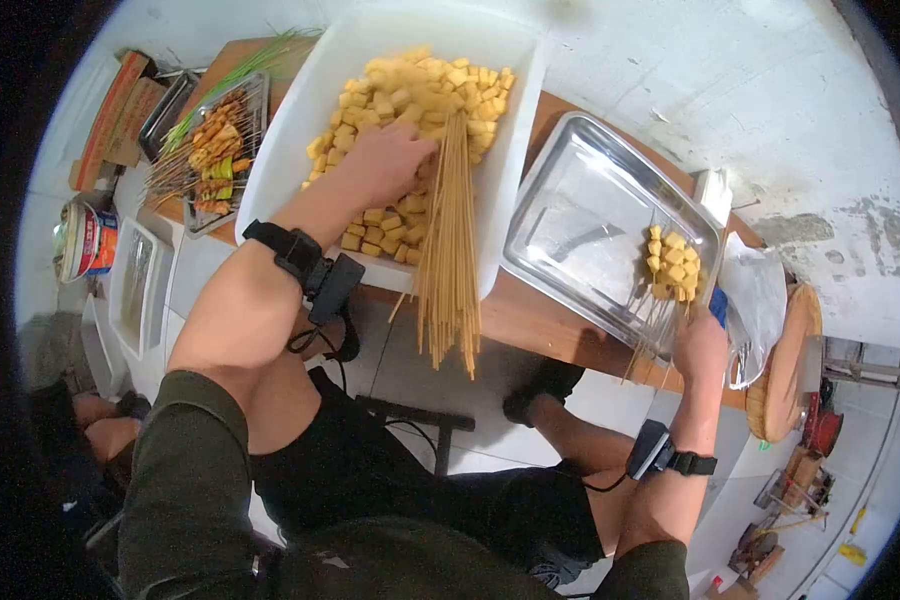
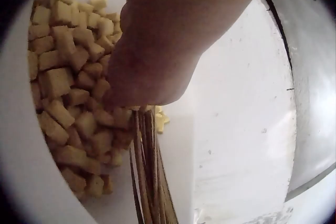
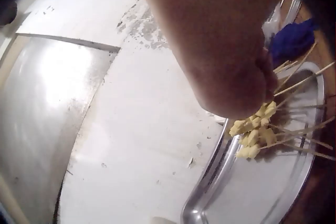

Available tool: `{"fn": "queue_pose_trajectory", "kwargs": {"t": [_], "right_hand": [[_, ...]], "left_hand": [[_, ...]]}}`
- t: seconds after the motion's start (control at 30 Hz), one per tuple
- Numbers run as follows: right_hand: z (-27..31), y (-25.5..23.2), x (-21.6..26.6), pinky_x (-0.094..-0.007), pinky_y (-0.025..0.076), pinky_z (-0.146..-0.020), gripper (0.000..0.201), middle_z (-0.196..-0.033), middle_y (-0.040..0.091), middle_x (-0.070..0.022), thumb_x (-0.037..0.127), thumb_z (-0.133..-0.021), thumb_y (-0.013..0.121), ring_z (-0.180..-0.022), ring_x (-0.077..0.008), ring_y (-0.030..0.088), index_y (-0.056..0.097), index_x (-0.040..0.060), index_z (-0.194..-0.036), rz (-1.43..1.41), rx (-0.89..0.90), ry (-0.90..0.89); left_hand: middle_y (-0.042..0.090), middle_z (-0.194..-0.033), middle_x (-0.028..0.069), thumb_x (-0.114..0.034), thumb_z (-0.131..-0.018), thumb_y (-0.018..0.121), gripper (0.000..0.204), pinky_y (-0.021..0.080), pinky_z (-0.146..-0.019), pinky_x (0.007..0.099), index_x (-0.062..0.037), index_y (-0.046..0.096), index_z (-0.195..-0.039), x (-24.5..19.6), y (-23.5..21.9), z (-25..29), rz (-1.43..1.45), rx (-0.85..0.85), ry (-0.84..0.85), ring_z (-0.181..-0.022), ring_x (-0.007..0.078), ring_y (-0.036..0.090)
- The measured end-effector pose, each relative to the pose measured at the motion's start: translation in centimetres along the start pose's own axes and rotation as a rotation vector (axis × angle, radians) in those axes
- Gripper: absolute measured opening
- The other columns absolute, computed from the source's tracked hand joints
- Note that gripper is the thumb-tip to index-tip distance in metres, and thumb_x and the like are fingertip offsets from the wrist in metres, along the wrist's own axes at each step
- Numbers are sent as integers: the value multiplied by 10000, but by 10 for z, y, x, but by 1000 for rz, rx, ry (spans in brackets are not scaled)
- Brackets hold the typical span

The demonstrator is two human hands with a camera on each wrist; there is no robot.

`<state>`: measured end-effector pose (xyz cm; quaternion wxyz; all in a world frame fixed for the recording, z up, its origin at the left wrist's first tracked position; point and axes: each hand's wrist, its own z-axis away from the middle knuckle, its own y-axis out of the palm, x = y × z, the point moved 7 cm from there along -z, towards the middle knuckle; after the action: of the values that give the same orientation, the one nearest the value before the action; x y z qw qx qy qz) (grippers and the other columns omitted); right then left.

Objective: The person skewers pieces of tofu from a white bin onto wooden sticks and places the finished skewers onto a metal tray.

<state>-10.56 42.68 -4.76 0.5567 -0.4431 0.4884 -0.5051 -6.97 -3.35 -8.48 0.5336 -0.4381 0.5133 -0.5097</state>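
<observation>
In the head view my left hand (image 1: 385,165) reaches into a white tub (image 1: 275,165) of yellow cubes (image 1: 375,235), beside a bundle of thin wooden sticks (image 1: 450,240) lying over the tub's near edge. Its fingertips are hidden, so what they touch does not show. In the left wrist view the hand (image 2: 157,61) covers the bundle's upper end. My right hand (image 1: 700,345), at the metal tray's (image 1: 580,215) right edge, pinches a stick beside skewered cubes (image 1: 678,265). In the right wrist view the hand (image 3: 231,71) hides its own fingertips above the skewered cubes (image 3: 254,134).
A tray of filled skewers (image 1: 215,150) with green stalks stands left of the tub. Right of the metal tray are a clear plastic bag (image 1: 755,300) and a round wooden board (image 1: 785,365). The wall (image 1: 650,70) rises behind the table.
</observation>
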Motion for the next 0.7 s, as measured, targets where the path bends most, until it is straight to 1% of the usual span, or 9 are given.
{"fn": "queue_pose_trajectory", "kwargs": {"t": [0.03,0.1,0.23,0.3,0.37,0.53,0.6,0.63,0.7], "right_hand": [[1,-3,10,-497,514,-799,279,-930,681,-245,275,-919,572,-897,-427,651,652,19,-992,-1,2,-7],[10,-29,56,-476,528,-777,269,-908,686,-217,275,-911,614,-857,-400,666,657,19,-979,-174,-216,-238],[39,-60,157,-465,531,-733,246,-874,685,-208,247,-886,643,-820,-383,667,656,17,-972,-515,-51,-366],[51,-60,200,-464,534,-719,259,-846,679,-202,278,-891,634,-794,-377,671,650,23,-936,-532,-90,-534],[62,-59,236,-470,538,-704,315,-835,669,-205,334,-892,628,-775,-380,675,630,19,-880,-516,45,-620],[66,-46,277,-452,544,-682,369,-802,672,-185,394,-888,619,-759,-378,672,616,26,-861,-418,75,-663],[66,-43,282,-447,536,-674,398,-802,679,-176,428,-897,603,-760,-369,668,624,31,-891,-357,106,-644],[65,-41,284,-448,538,-676,401,-789,678,-179,427,-898,600,-755,-373,669,627,27,-876,-331,116,-632],[65,-40,289,-448,539,-677,405,-776,677,-182,425,-899,598,-751,-377,669,630,23,-861,-306,128,-622]], "left_hand": [[577,-1047,108,-97,-797,645,212,459,-899,437,-72,628,-1007,0,1,-1,-2,3,-7,-1076,308,566],[609,-1019,146,-114,-797,658,202,478,-874,433,-58,637,-989,3,7,-5,64,35,-9,-1034,332,593],[642,-987,187,-129,-798,669,226,500,-836,442,-43,636,-1005,5,6,-9,120,18,5,-989,358,619],[609,-1023,190,-126,-824,649,268,491,-879,455,-27,585,-1065,7,9,-5,161,222,-84,-1037,366,580],[608,-1026,194,-138,-831,647,262,492,-879,453,-26,583,-1059,11,11,2,134,244,-118,-1037,369,580],[622,-1017,203,-166,-840,647,284,502,-844,464,-18,569,-1069,37,26,8,84,232,-163,-977,384,598],[644,-923,205,-195,-849,654,262,508,-786,465,8,593,-1003,47,13,10,124,-103,-62,-899,395,623],[644,-923,205,-195,-849,654,262,508,-786,465,8,593,-1003,47,6,10,122,-103,-63,-899,395,623],[657,-948,227,-217,-854,640,254,499,-798,468,16,630,-956,47,-13,10,310,-12,-214,-924,400,622]]}}
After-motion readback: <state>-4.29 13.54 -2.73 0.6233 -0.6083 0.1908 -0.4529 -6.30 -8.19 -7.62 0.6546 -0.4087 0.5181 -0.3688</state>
